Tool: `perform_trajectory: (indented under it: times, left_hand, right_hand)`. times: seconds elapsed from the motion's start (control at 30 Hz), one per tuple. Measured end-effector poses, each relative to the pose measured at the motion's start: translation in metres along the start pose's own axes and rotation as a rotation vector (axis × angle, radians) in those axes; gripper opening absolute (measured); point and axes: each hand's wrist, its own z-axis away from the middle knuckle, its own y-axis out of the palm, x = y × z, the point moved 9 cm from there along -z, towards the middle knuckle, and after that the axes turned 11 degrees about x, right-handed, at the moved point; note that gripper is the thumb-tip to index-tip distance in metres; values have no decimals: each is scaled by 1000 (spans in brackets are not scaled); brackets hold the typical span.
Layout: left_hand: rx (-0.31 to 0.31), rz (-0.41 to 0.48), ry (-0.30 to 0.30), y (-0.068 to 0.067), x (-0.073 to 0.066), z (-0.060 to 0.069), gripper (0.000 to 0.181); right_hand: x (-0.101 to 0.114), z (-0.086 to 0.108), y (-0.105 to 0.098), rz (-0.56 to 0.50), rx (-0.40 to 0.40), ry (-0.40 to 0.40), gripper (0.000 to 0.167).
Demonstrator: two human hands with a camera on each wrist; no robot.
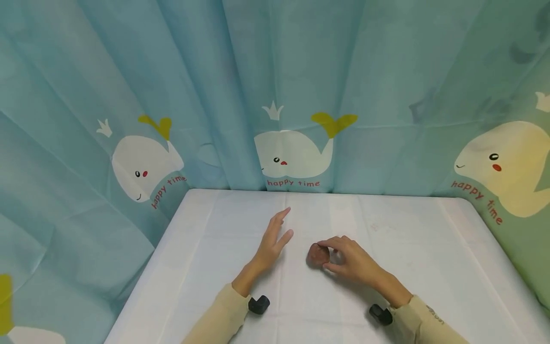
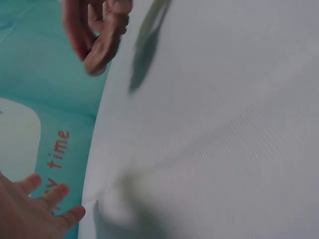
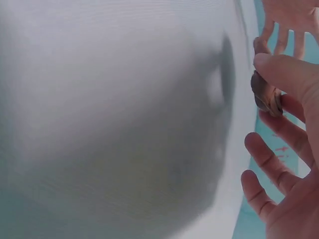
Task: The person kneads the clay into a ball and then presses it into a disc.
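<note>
A reddish-brown lump, like modelling clay, [image 1: 317, 256] is held up over the white table. My right hand [image 1: 354, 262] pinches its edge between thumb and fingers. Close up in the right wrist view, the lump [image 3: 266, 94] looks uneven and folded, with the thumb [image 3: 281, 72] across it and the other fingers of the right hand spread below. To the left, apart from the lump, my left hand [image 1: 269, 246] is held with fingers extended and thumb out, holding nothing. The left wrist view catches only part of the left hand [image 2: 37, 209] at its lower left corner.
A white cloth-like surface covers the table [image 1: 240, 224]. Behind it and at both sides hangs a blue-green curtain [image 1: 301, 62] printed with white whales and "happy time". Small black devices [image 1: 259, 305] are worn at both wrists.
</note>
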Motion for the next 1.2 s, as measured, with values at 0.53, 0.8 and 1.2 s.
perform_trajectory:
  times: [0.53,0.8,1.2]
  left_hand:
    - [68,346,-156,40,-8,-38,56]
    - [38,461,-159,48,-20,-51,56]
    - [-41,499,-179,52,-20,-50,55]
  right_hand:
    - [19,-19,-41,-54,-174,-136,57]
    - [28,-26,-46,-58,-164,-122,56]
    - [21,-28,-37,-315,-146,2,50]
